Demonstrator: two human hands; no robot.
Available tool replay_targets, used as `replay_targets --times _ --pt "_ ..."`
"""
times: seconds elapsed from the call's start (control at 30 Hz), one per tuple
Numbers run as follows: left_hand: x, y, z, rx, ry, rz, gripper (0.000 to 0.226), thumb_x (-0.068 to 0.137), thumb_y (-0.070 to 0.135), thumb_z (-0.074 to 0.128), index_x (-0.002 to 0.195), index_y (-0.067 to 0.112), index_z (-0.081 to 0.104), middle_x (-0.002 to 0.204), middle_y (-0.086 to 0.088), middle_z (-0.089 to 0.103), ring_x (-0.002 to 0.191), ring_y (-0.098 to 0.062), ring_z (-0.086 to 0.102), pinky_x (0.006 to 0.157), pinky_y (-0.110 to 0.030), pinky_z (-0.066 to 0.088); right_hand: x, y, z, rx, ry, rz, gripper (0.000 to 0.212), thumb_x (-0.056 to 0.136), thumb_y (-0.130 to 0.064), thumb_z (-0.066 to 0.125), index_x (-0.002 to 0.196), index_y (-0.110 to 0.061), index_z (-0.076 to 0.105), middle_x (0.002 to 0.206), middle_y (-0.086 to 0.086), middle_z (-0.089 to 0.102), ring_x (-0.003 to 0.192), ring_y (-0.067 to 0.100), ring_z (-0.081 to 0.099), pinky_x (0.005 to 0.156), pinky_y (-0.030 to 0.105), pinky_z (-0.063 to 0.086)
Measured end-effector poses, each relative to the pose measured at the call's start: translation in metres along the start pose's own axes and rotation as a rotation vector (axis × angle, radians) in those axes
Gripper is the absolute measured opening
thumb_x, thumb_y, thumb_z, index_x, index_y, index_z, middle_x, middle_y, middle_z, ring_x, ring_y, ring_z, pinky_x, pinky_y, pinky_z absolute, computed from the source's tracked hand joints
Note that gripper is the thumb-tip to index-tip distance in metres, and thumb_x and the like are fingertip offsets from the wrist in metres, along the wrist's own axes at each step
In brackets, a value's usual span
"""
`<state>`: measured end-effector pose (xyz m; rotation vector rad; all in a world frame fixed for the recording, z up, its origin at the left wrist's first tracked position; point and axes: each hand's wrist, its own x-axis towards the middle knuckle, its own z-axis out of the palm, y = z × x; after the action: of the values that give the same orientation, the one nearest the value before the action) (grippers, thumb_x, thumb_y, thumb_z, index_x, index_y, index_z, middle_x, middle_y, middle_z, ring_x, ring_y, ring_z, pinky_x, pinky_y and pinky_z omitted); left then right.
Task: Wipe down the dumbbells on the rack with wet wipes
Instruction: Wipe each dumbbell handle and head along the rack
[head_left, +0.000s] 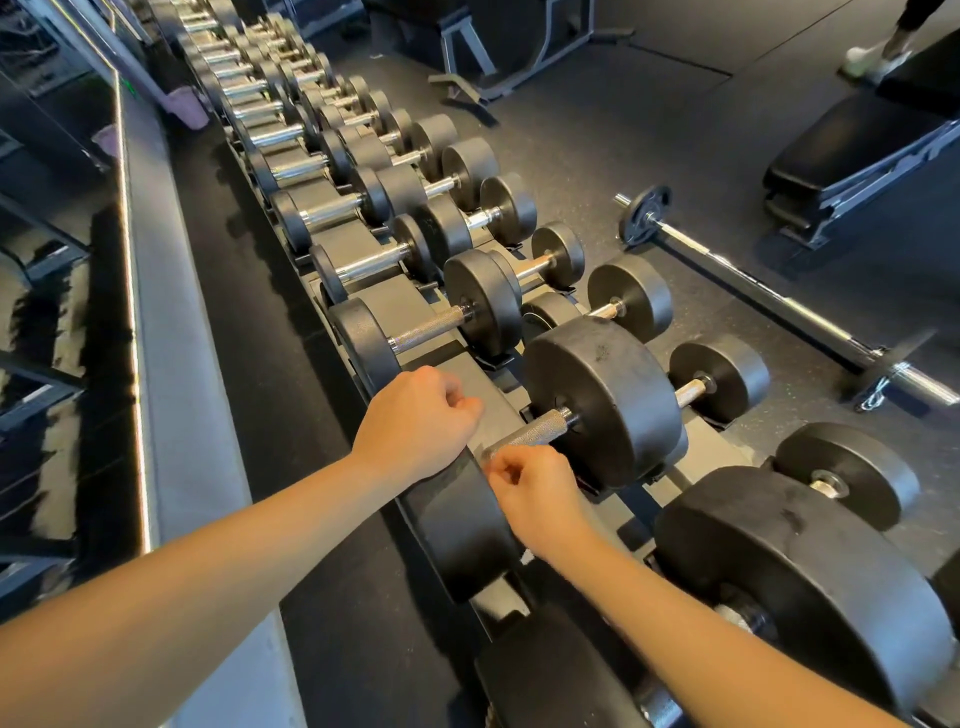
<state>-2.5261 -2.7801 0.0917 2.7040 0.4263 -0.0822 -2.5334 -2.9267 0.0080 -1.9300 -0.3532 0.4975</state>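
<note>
Two bare forearms reach over the rack (389, 304). Left hand (415, 421): fingers clenched, resting atop the wall-side head of a top-tier dumbbell (602, 400). Right hand (535, 493): fingers curled at the dumbbell's knurled handle (540, 428); what they grasp cannot be told.

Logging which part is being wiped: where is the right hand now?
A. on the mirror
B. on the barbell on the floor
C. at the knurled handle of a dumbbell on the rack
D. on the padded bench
C: the right hand curls at the near end of the knurled handle of a dumbbell.
</note>
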Motion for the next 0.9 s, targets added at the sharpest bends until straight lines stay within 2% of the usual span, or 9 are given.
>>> replay_targets --times 0.1,0.17,0.23,0.3,0.4,0.53,0.67,0.77,0.9 --pt "0.0 0.0 0.001 0.001 0.003 0.002 0.036 0.095 0.036 0.061 0.063 0.018 0.064 0.06 -0.002 0.06 0.061 -0.015 0.061 0.065 -0.04 0.057 0.009 -0.006 -0.019 -0.367 -0.153 -0.338 0.011 0.098 -0.018 0.06 0.091 -0.018 0.069 0.085 -0.008 0.06 0.08 0.01 0.055 0.074 0.024 0.044" --pt "0.001 -0.001 0.001 0.001 0.004 -0.003 0.036 0.096 0.036 0.061 0.064 0.019 0.065 0.061 -0.002 0.061 0.063 -0.014 0.061 0.063 -0.035 0.054 0.023 -0.017 -0.026 -0.599 -0.248 -0.485 0.011 0.096 -0.019 0.064 0.105 -0.014 0.067 0.098 0.001 0.062 0.09 0.019 0.058 0.083 0.034 0.05" --pt "0.0 -0.001 0.002 0.009 0.024 -0.008 0.034 0.097 0.034 0.061 0.065 0.02 0.066 0.063 0.0 0.061 0.065 -0.013 0.06 0.059 -0.028 0.046 0.04 -0.034 -0.023 -0.83 -0.325 -0.459 0.019 0.095 -0.014 0.066 0.114 -0.011 0.064 0.103 0.003 0.061 0.095 0.022 0.061 0.086 0.037 0.053" --pt "-0.001 -0.001 0.001 0.005 0.073 -0.009 0.033 0.098 0.03 0.06 0.066 0.02 0.064 0.063 0.002 0.06 0.064 -0.013 0.058 0.056 -0.021 0.037 0.062 -0.049 -0.017 -1.059 -0.377 -0.387 0.017 0.098 -0.012 0.06 0.115 -0.009 0.06 0.098 0.002 0.057 0.093 0.023 0.061 0.077 0.034 0.048" --pt "-0.004 0.0 -0.002 -0.089 0.19 -0.038 0.028 0.099 0.023 0.058 0.072 0.017 0.064 0.066 0.0 0.06 0.065 -0.015 0.056 0.056 -0.023 0.036 0.089 -0.054 -0.01 -1.193 -0.436 -0.249 0.023 0.102 -0.012 0.052 0.124 -0.011 0.056 0.101 0.005 0.06 0.095 0.026 0.061 0.075 0.036 0.041" --pt "-0.008 -0.002 -0.003 -0.191 0.262 -0.064 0.026 0.101 0.022 0.057 0.078 0.015 0.065 0.069 -0.002 0.061 0.068 -0.016 0.058 0.06 -0.021 0.041 0.083 -0.048 -0.011 -1.093 -0.428 -0.264 0.021 0.099 -0.016 0.059 0.119 -0.011 0.056 0.099 0.008 0.062 0.087 0.025 0.059 0.074 0.036 0.045" --pt "-0.007 -0.003 -0.003 -0.207 0.249 -0.052 0.024 0.101 0.023 0.058 0.08 0.015 0.068 0.07 0.0 0.063 0.068 -0.014 0.059 0.06 -0.017 0.041 0.044 -0.032 -0.029 -0.636 -0.37 -0.337 0.014 0.098 -0.021 0.062 0.111 -0.018 0.061 0.102 0.001 0.064 0.095 0.02 0.062 0.086 0.033 0.05" --pt "-0.007 -0.004 -0.003 -0.202 0.234 -0.038 0.023 0.1 0.024 0.058 0.082 0.017 0.069 0.071 0.001 0.064 0.068 -0.013 0.06 0.061 -0.02 0.042 0.019 -0.017 -0.028 -0.479 -0.284 -0.378 0.007 0.1 -0.027 0.058 0.103 -0.021 0.06 0.095 -0.003 0.064 0.089 0.017 0.061 0.081 0.033 0.049" --pt "-0.009 -0.002 -0.003 -0.189 0.223 -0.034 0.024 0.101 0.025 0.059 0.081 0.017 0.069 0.071 0.001 0.065 0.068 -0.014 0.061 0.061 -0.019 0.042 0.0 0.013 -0.013 -0.356 -0.02 -0.099 0.016 0.101 -0.025 0.054 0.086 -0.027 0.053 0.075 -0.012 0.055 0.07 0.007 0.055 0.068 0.024 0.041"
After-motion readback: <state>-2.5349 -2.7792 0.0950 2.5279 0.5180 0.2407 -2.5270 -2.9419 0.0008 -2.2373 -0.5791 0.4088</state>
